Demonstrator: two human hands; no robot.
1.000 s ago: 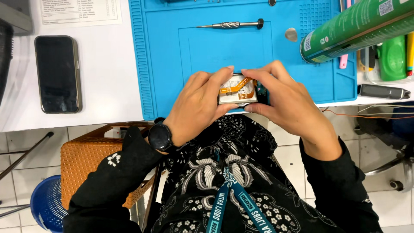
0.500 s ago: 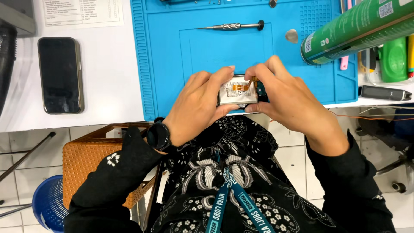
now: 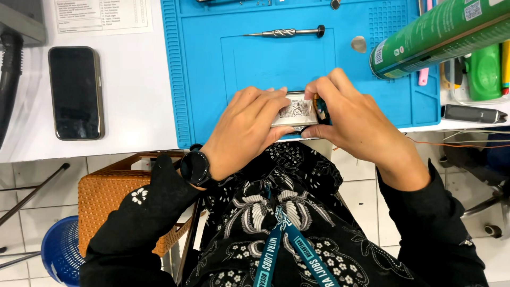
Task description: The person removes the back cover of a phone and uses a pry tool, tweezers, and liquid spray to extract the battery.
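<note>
Hands close around a small opened device with a pale labelled battery face, held at the near edge of a blue work mat. Left hand, a black watch on its wrist, clamps the device from the left with fingers curled over its top and thumb beneath. Right hand grips the right end, fingertips pinched together at an orange-and-dark part there. On the mat beyond lie a precision screwdriver and a small grey pick. A green spray can lies tilted at upper right. A dark phone rests face up on the white table, well to the left.
</note>
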